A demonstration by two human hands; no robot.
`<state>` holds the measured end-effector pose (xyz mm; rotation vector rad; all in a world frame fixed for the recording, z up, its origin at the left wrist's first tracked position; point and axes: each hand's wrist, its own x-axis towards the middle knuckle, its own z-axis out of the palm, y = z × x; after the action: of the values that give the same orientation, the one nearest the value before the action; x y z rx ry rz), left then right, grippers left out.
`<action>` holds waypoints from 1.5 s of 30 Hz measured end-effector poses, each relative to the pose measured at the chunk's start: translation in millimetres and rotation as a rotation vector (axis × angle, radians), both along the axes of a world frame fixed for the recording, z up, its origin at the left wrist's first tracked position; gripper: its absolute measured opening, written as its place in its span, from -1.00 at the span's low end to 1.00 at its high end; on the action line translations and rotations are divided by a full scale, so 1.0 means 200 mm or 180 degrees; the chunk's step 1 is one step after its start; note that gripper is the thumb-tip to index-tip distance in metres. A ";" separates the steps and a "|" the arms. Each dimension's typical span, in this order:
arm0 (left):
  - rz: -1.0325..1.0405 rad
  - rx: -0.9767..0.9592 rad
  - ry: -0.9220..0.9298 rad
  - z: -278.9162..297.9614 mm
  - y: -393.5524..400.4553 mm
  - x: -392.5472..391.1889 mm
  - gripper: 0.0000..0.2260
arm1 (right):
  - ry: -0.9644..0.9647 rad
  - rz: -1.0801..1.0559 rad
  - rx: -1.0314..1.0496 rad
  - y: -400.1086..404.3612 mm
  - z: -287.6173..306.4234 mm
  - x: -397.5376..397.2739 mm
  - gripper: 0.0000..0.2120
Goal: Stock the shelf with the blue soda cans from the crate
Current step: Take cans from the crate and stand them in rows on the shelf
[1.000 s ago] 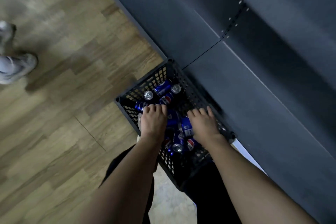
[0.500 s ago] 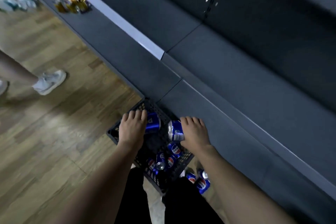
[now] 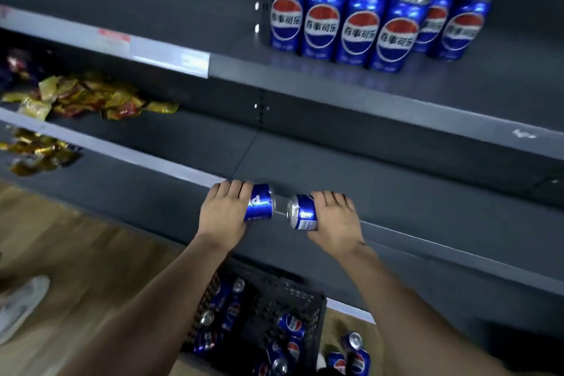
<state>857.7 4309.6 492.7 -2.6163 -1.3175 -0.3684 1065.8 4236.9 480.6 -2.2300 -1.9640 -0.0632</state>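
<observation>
Left grip (image 3: 224, 214): my fingers are curled over a blue soda can (image 3: 259, 202), held on its side; one end points toward the other can
Right grip (image 3: 335, 220): closed the same way round a second blue can (image 3: 302, 212), also sideways; its silver top faces left; the two cans are near but not touching
Where they are: both in the air over the front of a lower shelf (image 3: 396, 192), above the black crate (image 3: 293, 299)
Step in hand: I judge it the carry from crate to shelf, one can per grip
Next move: up and rightward to the upper shelf (image 3: 457, 94), where a block of upright blue cans (image 3: 351, 21) stands; each can needs turning upright and setting on bare shelf beside the block, without knocking its front row
Crate: more blue cans (image 3: 291, 325) lie jumbled inside; a few loose cans (image 3: 351, 357) seem to lie on the floor just right of it
In the way: the shelf edges between my grips and the block; I must clear them
Around: gold and red snack packets (image 3: 91, 96) on the left shelves; a pale shoe (image 3: 21, 302) on the wooden floor (image 3: 76, 238)
</observation>
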 end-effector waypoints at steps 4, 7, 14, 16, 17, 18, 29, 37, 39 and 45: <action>-0.0504 0.0277 -0.0143 0.15 0.07 0.06 -0.24 | -0.0243 -0.0301 0.0950 -0.02 0.22 0.06 -0.30; -0.0798 0.0500 -0.0364 0.27 0.11 0.13 -0.21 | -0.0418 -0.0429 0.1486 -0.04 0.40 0.12 -0.30; -0.1088 0.0852 -0.1048 0.62 0.14 0.39 -0.26 | -0.0402 -0.0784 0.1861 -0.12 0.72 0.27 -0.36; -0.1100 0.0919 -0.1144 0.72 0.14 0.48 -0.25 | -0.0474 -0.0799 0.1911 -0.12 0.78 0.32 -0.34; -0.1112 0.0950 -0.1179 0.77 0.15 0.51 -0.25 | -0.0502 -0.0792 0.1902 -0.12 0.80 0.35 -0.33; -0.1131 0.0984 -0.1192 0.82 0.16 0.55 -0.25 | -0.0513 -0.0798 0.1871 -0.12 0.82 0.38 -0.31; -0.0934 0.0651 -0.0245 1.12 0.30 0.88 -0.28 | 0.0069 -0.1037 0.1225 0.04 1.09 0.71 -0.31; -0.0690 0.0020 0.0186 1.14 0.37 1.05 -0.19 | 0.0041 -0.0865 0.0403 0.18 1.16 0.89 -0.27; -0.0635 -0.0194 0.0294 1.15 0.39 1.07 -0.17 | 0.0092 -0.0795 0.0296 0.20 1.16 0.91 -0.28; -0.0590 -0.0808 0.0731 1.20 0.48 1.11 -0.18 | 0.0278 -0.0441 0.0068 0.26 1.18 0.95 -0.21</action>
<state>1079.0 4406.0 732.1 -2.8917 -1.1148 0.0810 1255.4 4288.0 716.8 -2.3110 -1.7553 -0.0039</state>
